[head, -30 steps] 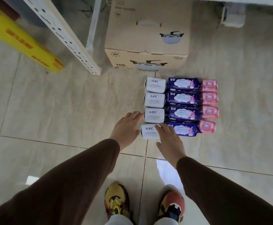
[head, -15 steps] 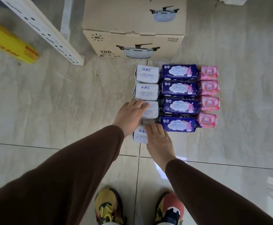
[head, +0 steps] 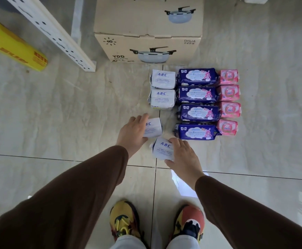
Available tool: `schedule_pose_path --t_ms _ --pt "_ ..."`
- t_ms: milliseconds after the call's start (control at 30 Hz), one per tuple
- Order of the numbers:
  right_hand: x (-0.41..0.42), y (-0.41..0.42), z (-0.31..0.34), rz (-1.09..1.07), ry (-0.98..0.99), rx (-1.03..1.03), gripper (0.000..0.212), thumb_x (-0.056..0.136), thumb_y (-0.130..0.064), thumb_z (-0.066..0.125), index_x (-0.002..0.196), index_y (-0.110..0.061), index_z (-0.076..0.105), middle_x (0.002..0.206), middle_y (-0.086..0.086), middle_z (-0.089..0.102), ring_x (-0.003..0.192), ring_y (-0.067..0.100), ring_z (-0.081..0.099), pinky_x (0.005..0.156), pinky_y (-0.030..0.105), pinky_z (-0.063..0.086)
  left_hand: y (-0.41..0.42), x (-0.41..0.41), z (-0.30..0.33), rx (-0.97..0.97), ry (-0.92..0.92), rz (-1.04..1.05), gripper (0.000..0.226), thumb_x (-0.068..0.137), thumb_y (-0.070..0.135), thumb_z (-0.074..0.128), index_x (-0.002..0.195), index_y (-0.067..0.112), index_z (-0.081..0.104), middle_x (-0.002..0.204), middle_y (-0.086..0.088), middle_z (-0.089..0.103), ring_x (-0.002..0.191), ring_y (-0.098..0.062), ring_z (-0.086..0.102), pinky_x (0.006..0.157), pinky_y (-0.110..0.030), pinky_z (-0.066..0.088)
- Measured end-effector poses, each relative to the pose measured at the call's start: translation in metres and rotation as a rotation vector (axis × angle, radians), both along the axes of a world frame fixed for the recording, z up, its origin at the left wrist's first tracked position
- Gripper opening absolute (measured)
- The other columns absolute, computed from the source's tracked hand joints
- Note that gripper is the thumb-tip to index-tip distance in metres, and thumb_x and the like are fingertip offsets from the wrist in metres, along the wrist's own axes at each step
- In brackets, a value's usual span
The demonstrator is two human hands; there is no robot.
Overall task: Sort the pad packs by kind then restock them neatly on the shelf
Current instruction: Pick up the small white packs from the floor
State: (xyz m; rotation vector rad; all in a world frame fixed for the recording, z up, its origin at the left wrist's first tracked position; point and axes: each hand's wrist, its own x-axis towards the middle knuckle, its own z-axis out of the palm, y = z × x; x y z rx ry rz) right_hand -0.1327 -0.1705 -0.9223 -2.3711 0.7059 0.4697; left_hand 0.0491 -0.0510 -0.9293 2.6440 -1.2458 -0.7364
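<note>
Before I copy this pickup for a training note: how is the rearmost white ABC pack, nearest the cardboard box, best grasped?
Grip the rearmost white ABC pack from above, across its front and back long edges. A dark blue pack crowds its right end, while the top and left end are free. It lies flat and looks soft, so a light pinch probably suffices.

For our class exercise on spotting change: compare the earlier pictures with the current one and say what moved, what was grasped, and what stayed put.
The left hand has closed on the third white ABC pack and drawn it left out of the column; the right hand has gripped the nearest ABC pack, pulling it back and tilting it. The two far ABC packs, purple packs and pink packs stayed in rows.
</note>
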Motion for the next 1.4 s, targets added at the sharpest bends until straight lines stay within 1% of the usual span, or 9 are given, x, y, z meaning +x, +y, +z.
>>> schedule_pose_path --t_ms 300,467,600,767,900,967,1100,1300,1400 --pt "0.024 -0.027 0.176 -0.202 -0.166 0.086 0.065 0.076 -0.028 0.074 0.134 -0.023 0.043 0.119 -0.005 0.05 0.108 0.017 0.046 0.081 0.029 0.041 0.021 0.023 0.177 -0.034 0.056 0.166 0.057 0.077 0.024 0.07 0.128 0.02 0.045 0.115 0.003 0.053 0.103 -0.021 0.045 0.081 -0.04 0.049" --pt "0.04 -0.047 0.323 -0.249 -0.308 0.097 0.064 0.076 -0.028 0.076 0.132 -0.029 0.045 0.113 -0.011 0.045 0.103 0.013 0.045 0.081 0.026 0.04 0.014 0.036 0.324 -0.181 0.074 0.213 0.061 0.077 0.031 0.071 0.131 0.025 0.043 0.116 0.007 0.05 0.106 -0.018 0.042 0.085 -0.035 0.046" --pt "0.049 -0.07 0.452 -0.294 -0.412 0.076 0.063 0.074 -0.028 0.075 0.131 -0.028 0.048 0.118 -0.008 0.05 0.107 0.01 0.044 0.089 0.028 0.042 0.002 0.047 0.454 -0.32 0.089 0.238 0.062 0.074 0.031 0.073 0.13 0.029 0.046 0.114 0.01 0.049 0.108 -0.014 0.041 0.088 -0.033 0.041" --pt "0.055 -0.103 0.613 -0.294 -0.567 0.0 0.066 0.076 -0.03 0.075 0.135 -0.03 0.046 0.117 -0.01 0.048 0.11 0.013 0.045 0.089 0.028 0.039 -0.018 0.058 0.613 -0.464 0.059 0.188 0.065 0.071 0.031 0.074 0.13 0.023 0.049 0.111 0.006 0.05 0.108 -0.018 0.042 0.088 -0.034 0.04" --pt "0.051 -0.124 0.714 -0.304 -0.727 -0.065 0.067 0.077 -0.034 0.078 0.137 -0.027 0.048 0.122 -0.01 0.052 0.114 0.013 0.048 0.094 0.03 0.043 -0.041 0.059 0.719 -0.561 0.024 0.146 0.071 0.07 0.031 0.08 0.133 0.02 0.049 0.117 0.004 0.053 0.112 -0.022 0.045 0.091 -0.034 0.039" --pt "0.045 -0.136 0.754 -0.321 -0.796 -0.082 0.067 0.077 -0.038 0.077 0.137 -0.028 0.048 0.118 -0.015 0.053 0.111 0.01 0.049 0.091 0.028 0.044 -0.054 0.054 0.765 -0.589 0.006 0.125 0.068 0.074 0.028 0.083 0.132 0.02 0.049 0.108 0.01 0.05 0.11 -0.021 0.045 0.092 -0.037 0.041" --pt "0.034 -0.172 0.813 -0.312 -0.876 -0.11 0.066 0.077 -0.036 0.081 0.135 -0.031 0.049 0.109 -0.03 0.045 0.108 0.011 0.05 0.087 0.024 0.042 -0.085 0.044 0.829 -0.606 -0.076 0.068 0.066 0.074 0.036 0.085 0.13 0.026 0.052 0.099 0.028 0.038 0.107 -0.017 0.043 0.088 -0.036 0.041" --pt "0.031 -0.252 0.863 -0.275 -0.918 -0.058 0.064 0.079 -0.039 0.08 0.134 -0.034 0.048 0.115 -0.017 0.055 0.098 0.007 0.053 0.071 0.009 0.041 -0.147 0.027 0.88 -0.63 -0.126 0.0 0.065 0.075 0.043 0.083 0.13 0.032 0.05 0.114 0.017 0.054 0.101 -0.012 0.042 0.088 -0.036 0.044" --pt "0.039 -0.29 0.881 -0.273 -0.908 -0.023 0.065 0.078 -0.037 0.081 0.132 -0.031 0.046 0.11 -0.012 0.058 0.086 0.012 0.058 0.065 0.015 0.048 -0.175 0.023 0.895 -0.633 -0.131 0.007 0.067 0.074 0.041 0.084 0.131 0.032 0.05 0.116 0.015 0.053 0.102 -0.011 0.044 0.091 -0.035 0.044"
